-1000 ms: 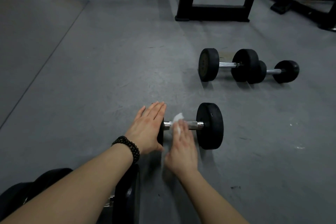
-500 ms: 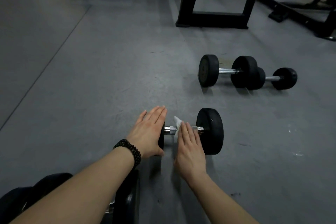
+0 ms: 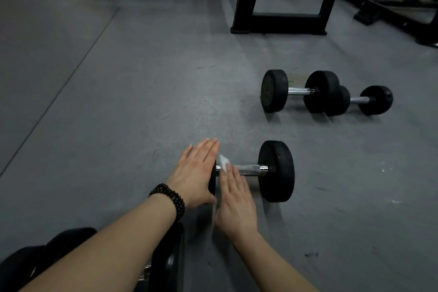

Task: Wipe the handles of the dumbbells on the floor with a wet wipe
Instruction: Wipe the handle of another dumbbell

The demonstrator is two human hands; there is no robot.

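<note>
Pressing wet wipe (image 3: 223,162) flat on dumbbell handle (image 3: 251,170)

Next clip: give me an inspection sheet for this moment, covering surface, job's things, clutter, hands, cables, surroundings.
Surface: grey floor, scuffed.
Job's things: near dumbbell on the floor; white wipe on its handle; two more dumbbells end to end further off; another dumbbell under the left arm.
Clutter: nothing seen.
Hands: left hand flat against the near dumbbell's left weight; right hand presses the wipe with straight fingers.
Cables: nothing seen.
Surroundings: black equipment frames behind.
</note>
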